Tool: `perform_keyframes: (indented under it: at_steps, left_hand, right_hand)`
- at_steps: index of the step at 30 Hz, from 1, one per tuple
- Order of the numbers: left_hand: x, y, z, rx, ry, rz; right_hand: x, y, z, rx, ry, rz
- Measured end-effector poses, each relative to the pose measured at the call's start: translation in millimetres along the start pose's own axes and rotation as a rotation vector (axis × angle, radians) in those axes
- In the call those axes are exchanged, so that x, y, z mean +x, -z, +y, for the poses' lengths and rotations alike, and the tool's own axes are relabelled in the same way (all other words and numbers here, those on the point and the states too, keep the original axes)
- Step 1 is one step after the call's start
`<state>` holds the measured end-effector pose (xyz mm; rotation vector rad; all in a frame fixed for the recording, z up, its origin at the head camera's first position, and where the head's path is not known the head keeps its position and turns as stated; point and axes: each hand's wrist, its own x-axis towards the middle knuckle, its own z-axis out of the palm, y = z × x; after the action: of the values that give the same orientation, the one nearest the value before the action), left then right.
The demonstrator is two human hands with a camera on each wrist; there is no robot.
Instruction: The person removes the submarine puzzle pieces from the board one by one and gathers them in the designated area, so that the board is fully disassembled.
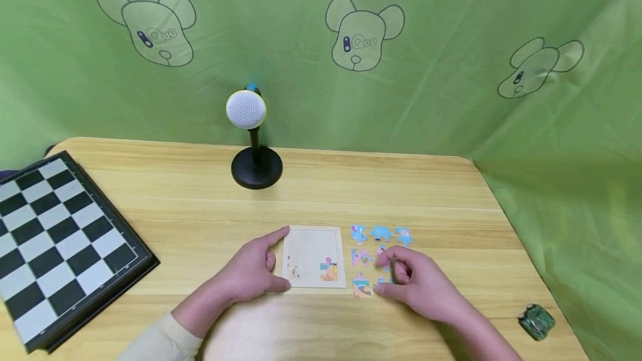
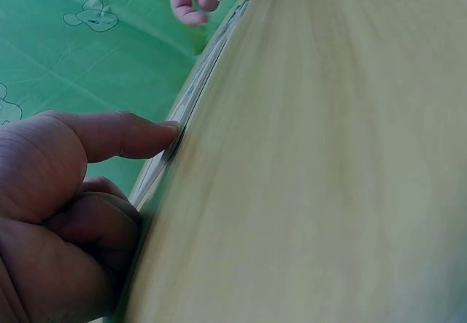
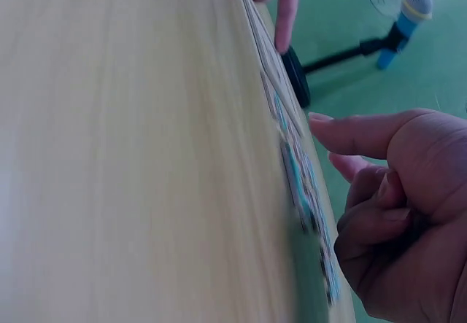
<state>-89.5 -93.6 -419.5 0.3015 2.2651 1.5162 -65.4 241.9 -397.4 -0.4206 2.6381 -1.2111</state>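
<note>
A square, shallow wooden puzzle tray (image 1: 311,244) lies flat on the table. One orange jigsaw piece (image 1: 329,271) sits in its lower right corner, and a pale piece or print (image 1: 293,271) shows at lower left. My left hand (image 1: 251,269) touches the tray's left side, index finger at the far corner and thumb at the near one. To the right, loose jigsaw pieces (image 1: 381,233) lie in rows, blue ones farthest away. My right hand (image 1: 423,283) hovers over the nearer ones, partly hiding them. Thumb and index stand apart with no piece visible between them; its other fingers are curled.
A chessboard (image 1: 55,227) occupies the table's left side. Toward the back stands a microphone (image 1: 246,110) on a round black base (image 1: 257,169). A small dark green object (image 1: 536,322) lies near the right edge. Green cloth (image 1: 291,43) hangs behind the table.
</note>
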Motion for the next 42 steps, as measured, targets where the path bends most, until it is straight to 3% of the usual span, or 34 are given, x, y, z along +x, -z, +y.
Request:
perform_keyframes:
  at_steps: [9,17,28,36,42]
  left_hand:
    - [-1.3,-0.2,0.8,-0.017,-0.001,-0.002]
    - [-0.8,-1.6,0.2,-0.025,-0.002,-0.005]
    - [-0.8,-0.7,0.1,-0.018,-0.001,0.002]
    - [-1.2,-0.5,0.4,-0.014,0.004,0.001]
    - [-0.9,-0.8,0.5,-0.014,0.002,-0.008]
  right_hand:
    - [25,-31.9,-23,-0.019,0.016,-0.024]
    - [40,-45.8,-38,-0.105,0.026,-0.042]
    - [49,-51.7,-41,-0.138,-0.031,-0.024]
    - [51,-53.3,-42,-0.161,0.007,-0.045]
    - [45,-46.9,-46,-0.106,-0.001,-0.041]
